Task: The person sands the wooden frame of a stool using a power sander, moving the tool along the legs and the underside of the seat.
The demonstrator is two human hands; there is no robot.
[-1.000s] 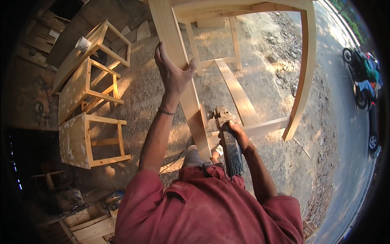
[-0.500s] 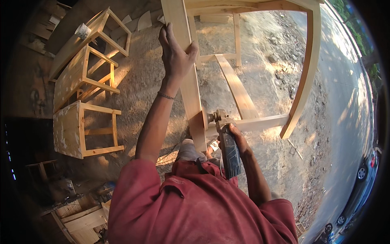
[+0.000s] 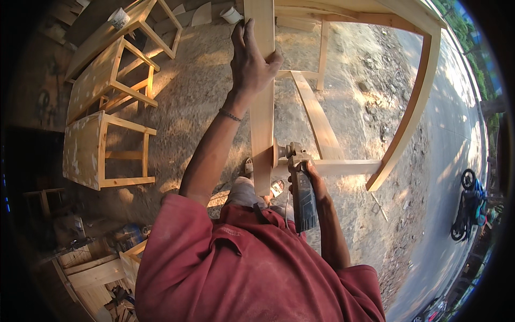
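A long pale wooden leg (image 3: 262,123) of a table-like frame runs from the top of the view down toward my waist. My left hand (image 3: 252,70) is wrapped over its upper part, fingers on the left edge and thumb on the right. My right hand (image 3: 315,180) grips a dark angle grinder (image 3: 304,206) by its body, near the metal head. The grinder's round disc (image 3: 276,152) stands on edge against the leg's right side, near its lower end. Whether the disc spins cannot be made out.
The frame's curved leg (image 3: 412,110) and lower rail (image 3: 348,167) extend to the right. Several wooden stools (image 3: 86,145) stand at left; white buckets (image 3: 119,18) are near the top. Wood pieces (image 3: 104,273) lie lower left. A motorcycle (image 3: 468,206) is on the road at right.
The view has shifted, so the leg and my left hand appear farther right. A motorcycle has come into view on the road. Both hands keep their holds, and the disc stays beside the leg.
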